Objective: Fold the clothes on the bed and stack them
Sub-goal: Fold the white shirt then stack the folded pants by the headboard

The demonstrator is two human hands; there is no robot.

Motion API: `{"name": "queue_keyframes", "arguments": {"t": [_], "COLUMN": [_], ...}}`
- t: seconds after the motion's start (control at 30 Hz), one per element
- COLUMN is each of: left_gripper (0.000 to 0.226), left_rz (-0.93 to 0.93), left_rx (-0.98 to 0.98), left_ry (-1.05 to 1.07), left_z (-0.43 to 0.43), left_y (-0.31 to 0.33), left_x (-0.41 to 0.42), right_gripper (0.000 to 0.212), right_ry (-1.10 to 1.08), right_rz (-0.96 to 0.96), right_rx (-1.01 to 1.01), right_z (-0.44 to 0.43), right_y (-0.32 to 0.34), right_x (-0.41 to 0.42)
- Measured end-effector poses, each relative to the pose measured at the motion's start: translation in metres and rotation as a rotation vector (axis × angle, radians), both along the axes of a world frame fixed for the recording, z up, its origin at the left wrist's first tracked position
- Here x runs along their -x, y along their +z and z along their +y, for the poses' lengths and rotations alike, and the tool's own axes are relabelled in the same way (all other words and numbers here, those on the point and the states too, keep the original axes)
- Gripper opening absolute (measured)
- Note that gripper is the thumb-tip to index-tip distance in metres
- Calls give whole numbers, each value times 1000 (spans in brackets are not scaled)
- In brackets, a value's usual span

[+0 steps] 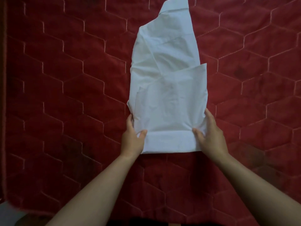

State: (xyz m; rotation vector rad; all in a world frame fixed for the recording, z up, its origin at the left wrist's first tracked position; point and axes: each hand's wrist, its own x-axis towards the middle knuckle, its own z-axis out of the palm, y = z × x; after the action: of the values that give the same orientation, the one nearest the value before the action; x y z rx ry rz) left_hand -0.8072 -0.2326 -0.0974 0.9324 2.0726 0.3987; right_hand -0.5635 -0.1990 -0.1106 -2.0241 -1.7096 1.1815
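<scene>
A white collared shirt (166, 75) lies lengthwise on the bed, folded into a narrow strip with its collar at the far end. Its near end is turned up into a fold lying over the strip. My left hand (132, 136) grips the left edge of that fold, thumb on top and fingers under the cloth. My right hand (210, 132) grips the right edge the same way. Both hands sit at the near corners of the shirt.
The bed is covered by a dark red quilted blanket (65, 95) with a hexagon stitch pattern. Its left edge (4, 111) runs down the left side, with a strip of pale floor (8, 214) at the bottom left corner.
</scene>
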Motion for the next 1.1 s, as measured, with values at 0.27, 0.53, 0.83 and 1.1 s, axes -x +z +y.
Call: {"name": "queue_keyframes", "arguments": {"t": [0.27,0.53,0.83,1.1], "left_gripper": [76,60,18,5], "left_rz": [479,341,175,-105], "left_rx": [-211,-103,-325,-484], "left_ry": [-459,-824,-536,-199], "left_z": [-60,-79,-32,54], "left_y": [14,-3,81,176], "left_x": [-9,-1,14,30], "right_gripper": [61,46,12,16], "right_ry": [188,534,334,233], "right_rz": [-200,-123,-44,40], "right_rx": [-302,-262,-267,-341], "right_z": [-54,-63,-14,79], "right_y": [15,7,92,184], "right_x": [-14,-19,-20,-6]}}
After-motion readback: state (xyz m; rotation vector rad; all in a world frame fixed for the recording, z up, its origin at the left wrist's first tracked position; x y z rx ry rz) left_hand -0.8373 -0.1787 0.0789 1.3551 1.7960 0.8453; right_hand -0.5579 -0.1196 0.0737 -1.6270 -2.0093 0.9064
